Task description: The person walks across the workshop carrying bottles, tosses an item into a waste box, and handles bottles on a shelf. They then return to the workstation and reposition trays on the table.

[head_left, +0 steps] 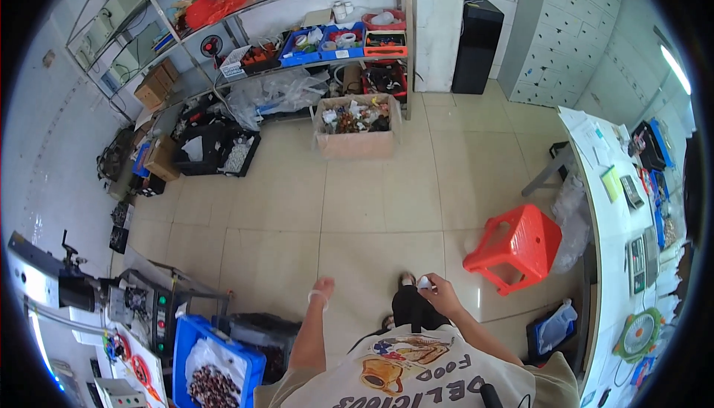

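My right hand is closed, thumb and fingers gripping a small white object in front of my thigh; its kind is too small to make out. My left hand hangs out in front over the tiled floor, with a pale band round the wrist. Nothing shows in it, and its fingers are too small and blurred to read. I wear a cream apron with printed pictures, and one foot is forward below the right hand.
A red plastic stool stands to the right, before a white worktable. At lower left are a machine and a blue crate holding dark pieces. Ahead, a cardboard box sits by metal shelving.
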Tool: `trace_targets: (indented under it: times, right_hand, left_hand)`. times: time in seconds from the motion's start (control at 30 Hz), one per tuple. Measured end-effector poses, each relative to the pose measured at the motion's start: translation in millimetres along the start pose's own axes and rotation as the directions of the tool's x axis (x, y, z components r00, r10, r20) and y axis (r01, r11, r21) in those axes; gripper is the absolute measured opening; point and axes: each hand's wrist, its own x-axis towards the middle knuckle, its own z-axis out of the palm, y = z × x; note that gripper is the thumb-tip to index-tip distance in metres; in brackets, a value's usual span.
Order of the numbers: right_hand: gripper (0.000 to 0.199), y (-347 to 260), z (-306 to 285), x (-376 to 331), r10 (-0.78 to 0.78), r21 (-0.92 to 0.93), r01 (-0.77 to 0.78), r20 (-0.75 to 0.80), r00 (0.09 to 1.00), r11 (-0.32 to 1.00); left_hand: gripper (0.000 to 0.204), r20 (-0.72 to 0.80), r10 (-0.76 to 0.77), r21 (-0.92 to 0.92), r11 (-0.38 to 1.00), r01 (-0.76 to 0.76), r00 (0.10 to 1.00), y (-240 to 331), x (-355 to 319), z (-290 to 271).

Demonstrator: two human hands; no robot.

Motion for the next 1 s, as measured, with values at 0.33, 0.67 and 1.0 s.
trace_targets:
  times: [0.33,0.67,1.0]
  right_hand:
    - [0.030,-8,-15,318,-0.064,-0.202,0.070,0.034,0.997,0.977]
    - [0.037,-21,-24,606,0.059,-0.053,-0.064,-0.098,0.993,0.997]
    - [0.038,-34,3,774,0.280,0.209,-0.259,-0.079,0.957,0.943]
  left_hand:
    - [0.018,0.157,0.198,-0.242,0.957,-0.157,0.968,166,149,-25]
    - [0.026,0.239,-0.673,-0.386,0.595,0.705,0.700,-44,159,-70]
    - [0.023,-0.018,-0.153,-0.359,0.923,0.136,0.988,282,367,-181]
